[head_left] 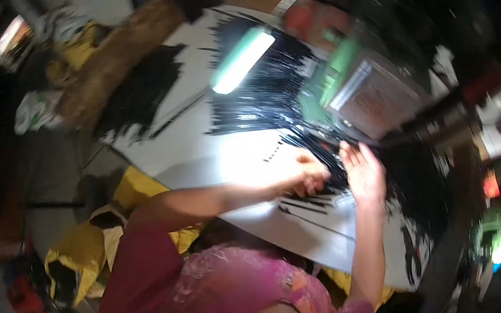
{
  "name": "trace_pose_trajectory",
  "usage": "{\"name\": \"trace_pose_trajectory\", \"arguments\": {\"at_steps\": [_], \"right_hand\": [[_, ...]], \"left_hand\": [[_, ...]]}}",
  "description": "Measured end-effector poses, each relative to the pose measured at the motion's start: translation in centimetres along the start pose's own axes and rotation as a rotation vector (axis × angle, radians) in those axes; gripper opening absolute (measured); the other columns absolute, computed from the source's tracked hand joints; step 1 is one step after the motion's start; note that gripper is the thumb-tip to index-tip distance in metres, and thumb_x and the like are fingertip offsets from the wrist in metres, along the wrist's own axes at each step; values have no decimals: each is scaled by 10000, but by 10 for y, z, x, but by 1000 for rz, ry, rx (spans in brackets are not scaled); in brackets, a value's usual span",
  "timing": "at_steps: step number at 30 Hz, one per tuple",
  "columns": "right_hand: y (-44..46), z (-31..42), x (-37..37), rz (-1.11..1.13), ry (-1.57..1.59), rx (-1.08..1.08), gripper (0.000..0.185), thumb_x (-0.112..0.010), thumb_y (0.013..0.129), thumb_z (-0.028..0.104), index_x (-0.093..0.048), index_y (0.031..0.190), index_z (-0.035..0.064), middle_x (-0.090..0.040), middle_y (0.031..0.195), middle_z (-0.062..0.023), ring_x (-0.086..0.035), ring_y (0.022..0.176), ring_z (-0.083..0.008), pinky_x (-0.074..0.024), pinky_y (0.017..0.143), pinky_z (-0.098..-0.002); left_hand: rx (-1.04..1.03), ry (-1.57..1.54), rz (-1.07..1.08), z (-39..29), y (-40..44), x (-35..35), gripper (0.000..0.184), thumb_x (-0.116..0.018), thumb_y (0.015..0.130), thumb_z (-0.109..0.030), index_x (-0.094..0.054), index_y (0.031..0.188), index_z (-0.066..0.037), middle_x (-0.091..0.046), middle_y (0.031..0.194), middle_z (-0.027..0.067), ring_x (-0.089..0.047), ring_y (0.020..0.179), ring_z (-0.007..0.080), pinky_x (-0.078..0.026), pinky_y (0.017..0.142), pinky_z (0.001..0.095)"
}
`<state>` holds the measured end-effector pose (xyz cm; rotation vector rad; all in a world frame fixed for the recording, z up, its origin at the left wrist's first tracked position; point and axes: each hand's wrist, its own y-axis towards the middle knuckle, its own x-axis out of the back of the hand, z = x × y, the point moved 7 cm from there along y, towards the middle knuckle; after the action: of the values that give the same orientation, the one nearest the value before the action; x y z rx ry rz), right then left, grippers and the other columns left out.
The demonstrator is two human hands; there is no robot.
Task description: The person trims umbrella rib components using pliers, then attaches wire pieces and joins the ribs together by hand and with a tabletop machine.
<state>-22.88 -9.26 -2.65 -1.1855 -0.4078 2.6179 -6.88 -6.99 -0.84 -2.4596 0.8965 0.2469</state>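
My left hand [309, 173] is over the white tabletop [189, 157], its fingers curled in. Blur hides what they hold, if anything. My right hand [365, 174] is just to the right, fingers stretched out and palm partly showing, with nothing visible in it. Between and behind both hands lies a bundle of thin black strips [315, 152]. A large sheaf of similar black strips [250, 101] spreads beyond it. Several short dark pieces [273, 152] lie in the bright patch beside my left hand. A few loose strips [308, 205] rest below it.
A lit lamp [244, 61] hangs over the strips. A green machine with a metal block [376, 96] stands behind my right hand. More black strips lie at left [141, 94] and right [417, 181]. Dark-handled pliers [410, 256] lie near the right edge. Yellow sacks [77, 263] stand at left.
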Motion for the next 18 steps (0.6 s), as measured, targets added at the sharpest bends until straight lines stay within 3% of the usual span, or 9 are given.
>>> {"name": "trace_pose_trajectory", "arguments": {"at_steps": [2, 4, 6, 8, 18], "right_hand": [[-3, 0, -4, 3, -9, 11, 202, -447, 827, 44, -470, 949, -116, -560, 885, -240, -585, 820, -314, -499, 743, -384], [-2, 2, -6, -9, -11, 65, 174, -446, 818, 15, -483, 924, -119, -556, 881, -249, -592, 794, -319, -517, 698, -391], [-3, 4, -10, -38, 4, 96, 160, -460, 812, 7, -498, 905, -118, -557, 873, -241, -593, 790, -337, -525, 697, -398], [0, 4, -8, -1, -52, 112, 195, -429, 840, 54, -475, 970, -84, -540, 944, -200, -574, 865, -285, -487, 774, -373], [-2, -1, -18, -42, 13, 124, 199, -382, 868, 45, -472, 972, -99, -529, 981, -227, -548, 935, -308, -461, 838, -404]], "left_hand": [[80, -275, -54, 9, 23, 11, 164, -551, 809, -263, -524, 891, -123, -552, 697, 3, -506, 575, 65, -386, 477, 185], [-146, -426, 43, 0, 45, 27, 204, -592, 771, -297, -564, 857, -114, -585, 728, 26, -514, 561, 89, -374, 472, 200], [-78, -491, -122, -15, 46, 32, 181, -588, 777, -289, -560, 806, -113, -576, 660, 20, -499, 521, 98, -372, 465, 211], [-84, -487, -162, -16, 54, 34, 160, -590, 776, -271, -554, 781, -114, -564, 616, 17, -490, 496, 107, -367, 460, 209], [-203, -374, -238, -27, 52, 45, 161, -565, 800, -208, -547, 755, -55, -549, 616, 26, -476, 497, 92, -366, 437, 190]]}}
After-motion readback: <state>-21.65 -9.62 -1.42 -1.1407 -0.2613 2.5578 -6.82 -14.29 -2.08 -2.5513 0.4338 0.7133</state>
